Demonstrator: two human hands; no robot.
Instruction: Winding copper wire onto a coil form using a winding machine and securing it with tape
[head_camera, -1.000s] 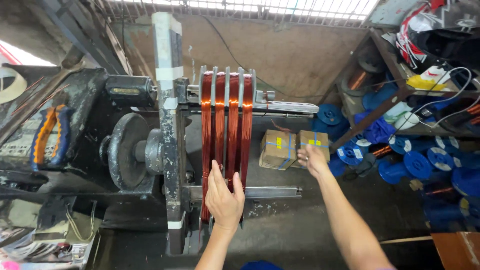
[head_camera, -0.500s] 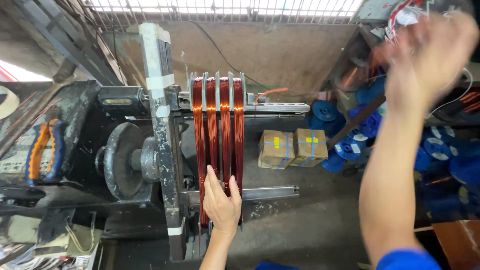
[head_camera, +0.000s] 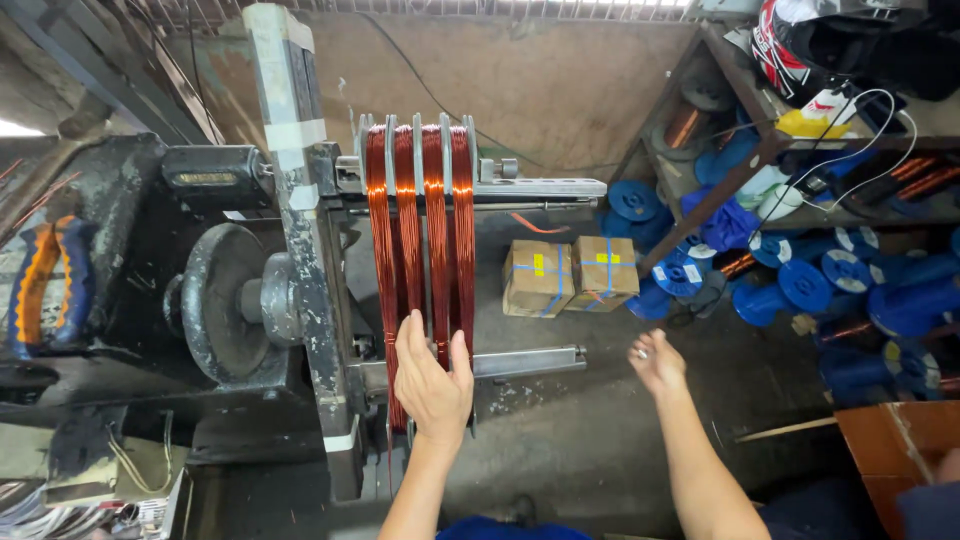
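Your left hand (head_camera: 432, 382) lies open, flat on the shiny copper wire coils (head_camera: 420, 240), which run long toward twelve o'clock; your right hand (head_camera: 657, 362), at three o'clock, seems loosely open, empty.

A bare brown wall (head_camera: 560, 80) closes the far side of the room. Daylight comes in along its top edge through a metal grille (head_camera: 400, 6). Below the wall, the concrete floor (head_camera: 600, 440) is grey, stained and dusty. To the right of the wall stands a rusty metal shelf (head_camera: 700, 210), tilted in view, its frame dark. Two small cardboard boxes (head_camera: 570, 275) sit on the floor at the wall's foot, just left of the shelf.
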